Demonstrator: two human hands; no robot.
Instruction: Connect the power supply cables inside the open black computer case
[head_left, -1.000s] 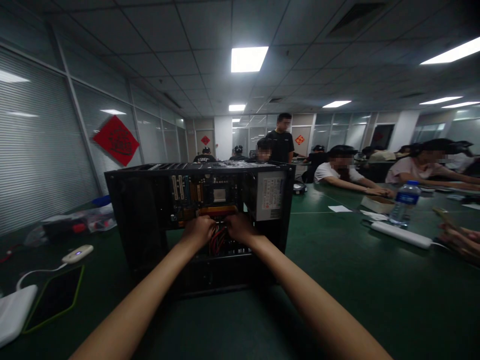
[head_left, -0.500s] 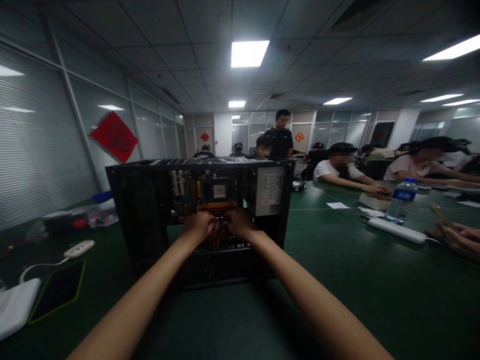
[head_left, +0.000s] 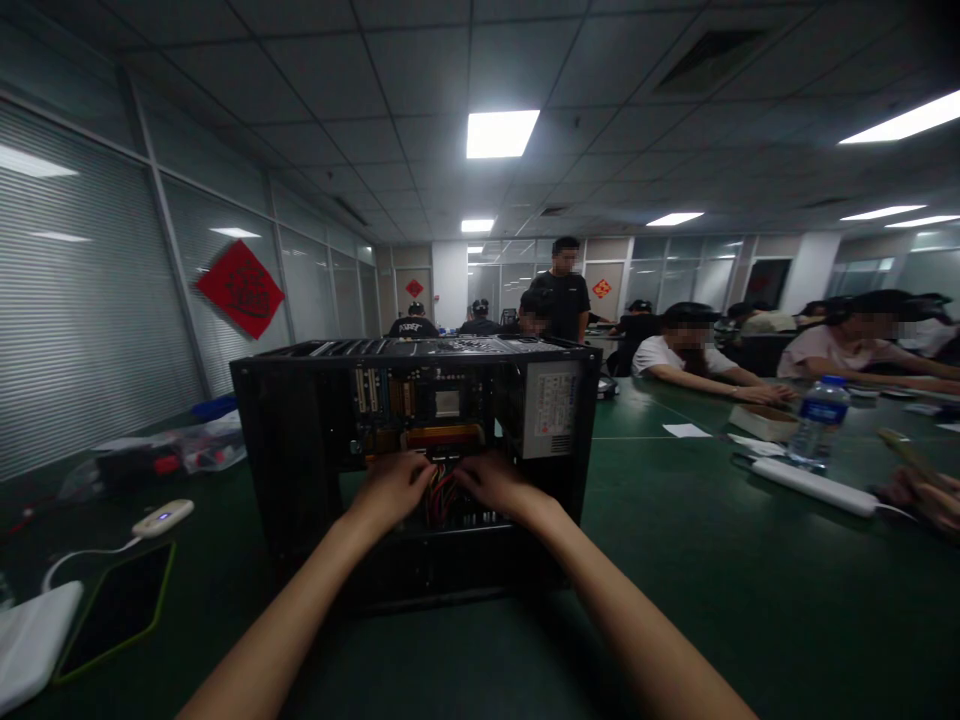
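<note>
An open black computer case (head_left: 420, 575) stands on the green table, its inside facing me. Within it I see a motherboard with a pale square processor (head_left: 448, 403) and an orange-red strip, probably a memory module (head_left: 444, 437). Just below that strip my left hand (head_left: 391, 490) is closed, fingertips pinched beside a bundle of coloured cables (head_left: 441, 495). On the other side of the bundle, my right hand (head_left: 496, 482) is also closed, fingers curled inward. Whatever lies between the fingertips is too dark and small to name. A labelled power supply (head_left: 550, 410) fills the case's upper right.
On the left lie a phone (head_left: 120, 610), a small white device (head_left: 163, 517) with a cable, and plastic bags (head_left: 214, 440). To the right are a water bottle (head_left: 821, 425), a power strip (head_left: 814, 485), a small box (head_left: 763, 422) and other people's hands.
Both hands have dropped slightly from the orange-red strip, and its right end now shows past my right hand. The whole view has shifted a little downward and right.
</note>
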